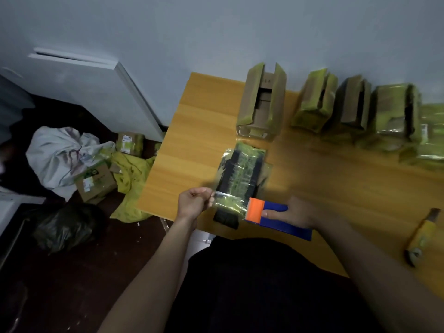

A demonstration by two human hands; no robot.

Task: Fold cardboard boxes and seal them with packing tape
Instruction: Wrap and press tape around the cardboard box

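From your head camera, you are pinching the free end of a clear strip of tape (230,202) with your left hand (192,204), thumb and fingertips closed on it just to the left of the dispenser. Your right hand (296,212) is gripping the tape dispenser (276,218), fingers curled through its blue body with one fingertip showing in the slot beside the orange cutter end. The strip is stretching taut between your two hands, above the near edge of the wooden table (192,131).

Directly beneath and beyond the strip, a flat dark package (240,174) wrapped in shiny plastic is lying on the table, reaching away from your grip toward the wall. Farther out past it, an open cardboard box (263,102) is standing with its flaps up, and to the right of that a row of taped boxes (355,104) is lining the wall. A yellow utility knife (422,236) is resting on the table well to the right of your right hand.

Off to the left of your left hand, below the table's edge, a white bag (60,155), a black bag (64,224) and loose cartons (96,181) are sitting on the dark floor.
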